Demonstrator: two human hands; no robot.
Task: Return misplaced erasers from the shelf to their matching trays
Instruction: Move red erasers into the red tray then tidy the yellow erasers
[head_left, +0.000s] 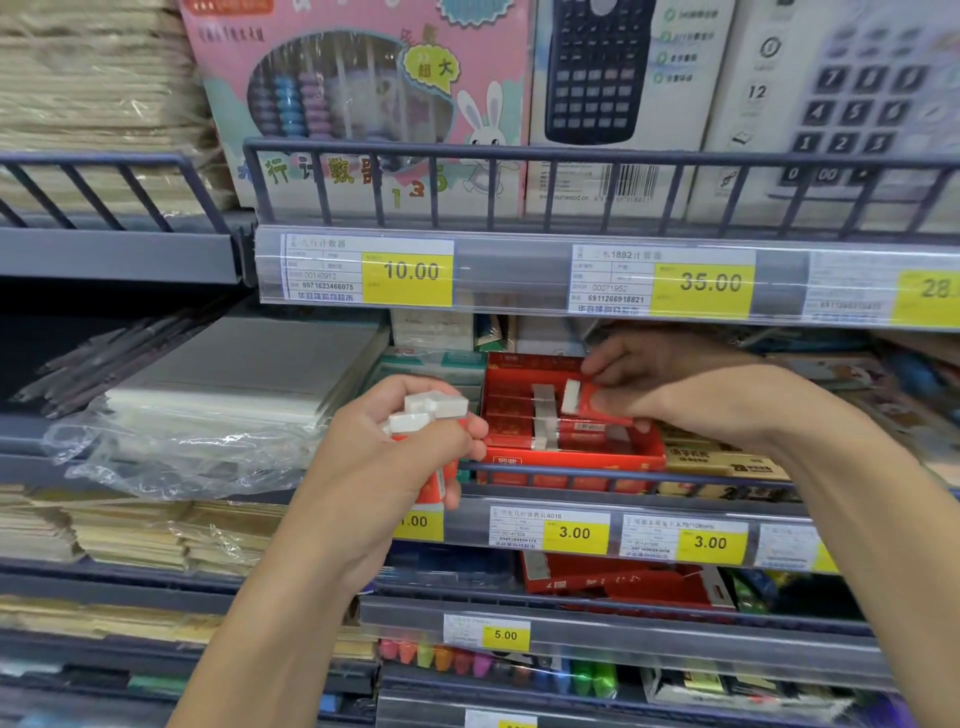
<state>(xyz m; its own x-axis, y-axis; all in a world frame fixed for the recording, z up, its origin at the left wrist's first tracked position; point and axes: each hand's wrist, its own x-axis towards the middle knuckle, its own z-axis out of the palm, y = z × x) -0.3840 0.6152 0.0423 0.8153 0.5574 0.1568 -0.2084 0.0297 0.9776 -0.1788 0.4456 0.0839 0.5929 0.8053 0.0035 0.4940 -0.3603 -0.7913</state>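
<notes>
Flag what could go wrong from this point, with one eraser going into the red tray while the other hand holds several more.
1. The left hand grips a loose bundle of erasers, white ends sticking out at angles; one might slip and drop behind the shelf rail.
2. The right hand pinches a single eraser tilted over the red tray; it may land crooked across the rows already there.

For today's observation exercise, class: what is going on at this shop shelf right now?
A person is sorting erasers at a stationery shelf. The left hand grips a small bunch of red-sleeved erasers in front of the shelf rail. The right hand reaches over the red tray, its fingers pinching one eraser just above the rows already lying there. That eraser is not yet set down.
</notes>
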